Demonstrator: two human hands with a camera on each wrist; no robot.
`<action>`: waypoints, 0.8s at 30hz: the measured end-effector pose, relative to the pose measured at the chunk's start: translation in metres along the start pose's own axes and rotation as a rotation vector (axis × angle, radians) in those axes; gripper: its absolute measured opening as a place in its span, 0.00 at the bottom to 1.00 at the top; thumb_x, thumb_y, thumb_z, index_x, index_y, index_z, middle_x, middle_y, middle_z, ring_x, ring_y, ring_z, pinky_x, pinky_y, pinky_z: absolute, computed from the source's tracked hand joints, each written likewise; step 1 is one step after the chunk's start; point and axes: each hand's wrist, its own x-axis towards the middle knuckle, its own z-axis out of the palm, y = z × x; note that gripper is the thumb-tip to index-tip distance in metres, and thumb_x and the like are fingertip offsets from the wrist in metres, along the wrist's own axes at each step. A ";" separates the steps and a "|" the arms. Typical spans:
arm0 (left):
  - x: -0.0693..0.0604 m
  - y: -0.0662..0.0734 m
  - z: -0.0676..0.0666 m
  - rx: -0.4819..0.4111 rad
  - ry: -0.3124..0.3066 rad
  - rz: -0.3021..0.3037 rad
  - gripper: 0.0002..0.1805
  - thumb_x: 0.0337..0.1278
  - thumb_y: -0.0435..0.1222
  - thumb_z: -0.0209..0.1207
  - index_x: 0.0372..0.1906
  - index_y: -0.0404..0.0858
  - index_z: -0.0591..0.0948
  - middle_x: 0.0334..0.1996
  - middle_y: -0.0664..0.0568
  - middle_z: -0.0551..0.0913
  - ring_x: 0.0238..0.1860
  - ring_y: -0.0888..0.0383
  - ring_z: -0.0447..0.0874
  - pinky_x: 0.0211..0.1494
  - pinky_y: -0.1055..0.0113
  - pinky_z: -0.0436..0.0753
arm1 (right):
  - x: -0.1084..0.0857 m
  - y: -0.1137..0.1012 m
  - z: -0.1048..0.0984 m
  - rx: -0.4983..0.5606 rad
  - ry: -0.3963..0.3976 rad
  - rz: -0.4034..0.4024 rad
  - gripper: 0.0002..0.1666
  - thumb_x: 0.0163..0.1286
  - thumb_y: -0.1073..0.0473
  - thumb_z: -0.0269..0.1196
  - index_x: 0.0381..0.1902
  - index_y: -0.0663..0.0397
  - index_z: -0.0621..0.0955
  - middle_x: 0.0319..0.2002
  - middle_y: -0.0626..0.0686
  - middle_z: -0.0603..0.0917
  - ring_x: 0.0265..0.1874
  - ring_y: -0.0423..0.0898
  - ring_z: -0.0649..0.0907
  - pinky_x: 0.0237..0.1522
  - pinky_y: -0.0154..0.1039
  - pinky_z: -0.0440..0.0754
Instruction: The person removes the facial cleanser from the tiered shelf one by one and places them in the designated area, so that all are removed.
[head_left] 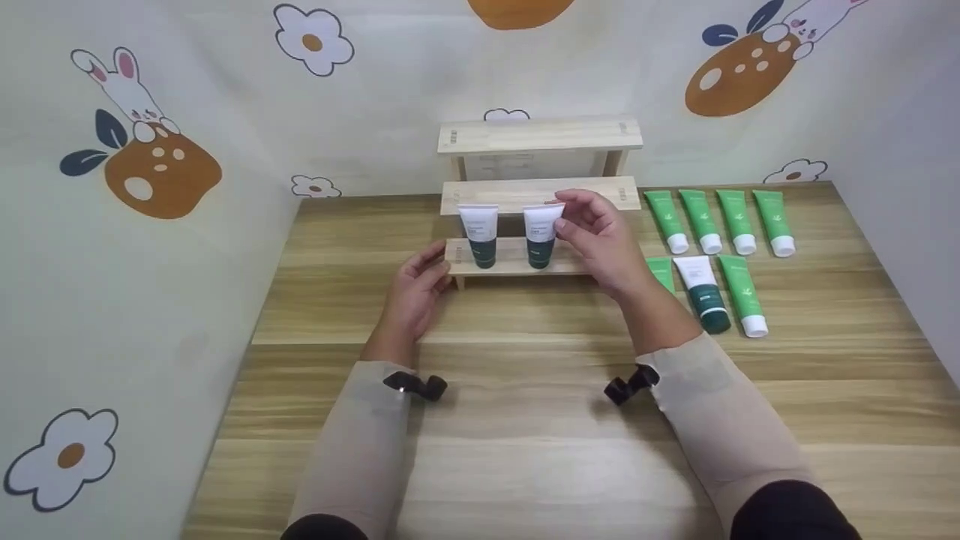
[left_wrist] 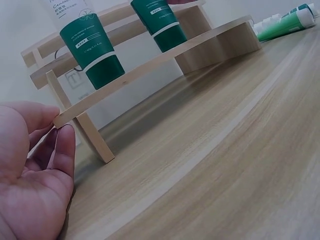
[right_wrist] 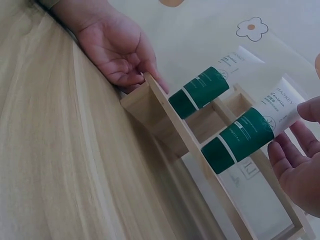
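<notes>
A three-step wooden rack [head_left: 540, 196] stands against the back wall. Two white and dark green squeeze tubes stand cap-down on its lowest step: a left tube [head_left: 480, 234] and a right tube [head_left: 539, 234]. My right hand [head_left: 600, 244] pinches the right tube near its white upper end, thumb in front; the right wrist view shows that tube [right_wrist: 250, 132] with its cap at the step. With thumb and fingers, my left hand [head_left: 417, 289] pinches the left end of the lowest step, also seen in the left wrist view as the board's corner [left_wrist: 67, 116].
Right of the rack, several green tubes with white caps [head_left: 735, 221] lie in two rows on the wooden table [head_left: 525, 420]. Among the front row lies another white and dark green tube [head_left: 703, 294]. My right forearm partly covers one green tube [head_left: 660, 271].
</notes>
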 end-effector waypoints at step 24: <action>0.000 0.001 0.000 -0.018 -0.010 0.011 0.26 0.73 0.25 0.59 0.73 0.35 0.76 0.69 0.45 0.79 0.51 0.62 0.85 0.51 0.72 0.85 | -0.015 -0.013 -0.056 -0.092 0.124 0.004 0.23 0.77 0.70 0.62 0.68 0.64 0.76 0.45 0.48 0.80 0.52 0.47 0.82 0.53 0.35 0.87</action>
